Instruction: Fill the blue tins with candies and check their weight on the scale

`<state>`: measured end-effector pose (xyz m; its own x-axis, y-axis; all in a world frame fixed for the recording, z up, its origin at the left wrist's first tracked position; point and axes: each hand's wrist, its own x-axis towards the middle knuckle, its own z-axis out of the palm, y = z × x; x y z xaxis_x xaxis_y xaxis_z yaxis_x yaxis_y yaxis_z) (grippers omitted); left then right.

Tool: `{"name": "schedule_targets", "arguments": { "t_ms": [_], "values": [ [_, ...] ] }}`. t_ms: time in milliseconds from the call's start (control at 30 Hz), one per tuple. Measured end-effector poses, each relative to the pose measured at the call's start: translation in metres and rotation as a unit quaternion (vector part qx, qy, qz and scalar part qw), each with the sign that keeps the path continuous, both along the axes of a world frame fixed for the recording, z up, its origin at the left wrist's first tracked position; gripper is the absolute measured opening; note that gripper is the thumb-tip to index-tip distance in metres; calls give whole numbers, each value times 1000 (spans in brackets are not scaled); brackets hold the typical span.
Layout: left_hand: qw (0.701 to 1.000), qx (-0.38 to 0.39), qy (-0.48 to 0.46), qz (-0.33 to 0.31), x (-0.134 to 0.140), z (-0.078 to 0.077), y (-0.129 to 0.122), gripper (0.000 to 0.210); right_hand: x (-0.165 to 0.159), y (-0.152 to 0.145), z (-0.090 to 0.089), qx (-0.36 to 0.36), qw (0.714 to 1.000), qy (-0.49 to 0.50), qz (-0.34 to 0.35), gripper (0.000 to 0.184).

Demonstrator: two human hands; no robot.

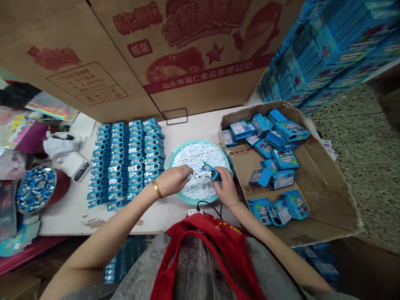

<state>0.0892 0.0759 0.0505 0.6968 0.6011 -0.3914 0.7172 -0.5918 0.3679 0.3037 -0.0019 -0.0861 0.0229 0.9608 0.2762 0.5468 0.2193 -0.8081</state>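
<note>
A round, light-teal basin (171, 191) full of small white candies (200, 155) sits in front of me. Over its right side, my right hand (226, 188) grips a small blue candy box (211, 171), tilted, with one end toward the candies. My left hand (175, 179) is at the basin's left side, its fingers pressed together at the surface of the candies. What those fingers hold, if anything, is hidden. The two hands are apart, with candies between them.
Rows of blue boxes (118, 166), several with white candies at their openings, stand left. A cut-down carton (325, 183) holds loose blue boxes at right. Large cartons (200, 96) wall the back. Far left are a white scale (75, 166) and a tub of shiny blue pieces (36, 189).
</note>
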Motion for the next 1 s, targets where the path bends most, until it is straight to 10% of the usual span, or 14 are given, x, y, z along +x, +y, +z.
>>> {"name": "schedule_targets", "arguments": {
  "t_ms": [267,400,600,733,1000],
  "values": [
    [979,69,186,-54,57,60,-16,29,-11,-2,0,21,999,10,35,50],
    [981,91,167,-33,47,58,-13,26,-9,-3,-2,17,999,31,20,48],
    [980,14,168,102,-17,-43,8,29,8,-1,-1,8,999,41,-18,39],
    [984,-54,129,111,-11,-116,-6,28,20,-2,2,-15,998,55,-41,35],
    [982,-89,-5,168,33,-175,-26,37,18,-10,-3,-78,986,99,-105,43]
  ]
}}
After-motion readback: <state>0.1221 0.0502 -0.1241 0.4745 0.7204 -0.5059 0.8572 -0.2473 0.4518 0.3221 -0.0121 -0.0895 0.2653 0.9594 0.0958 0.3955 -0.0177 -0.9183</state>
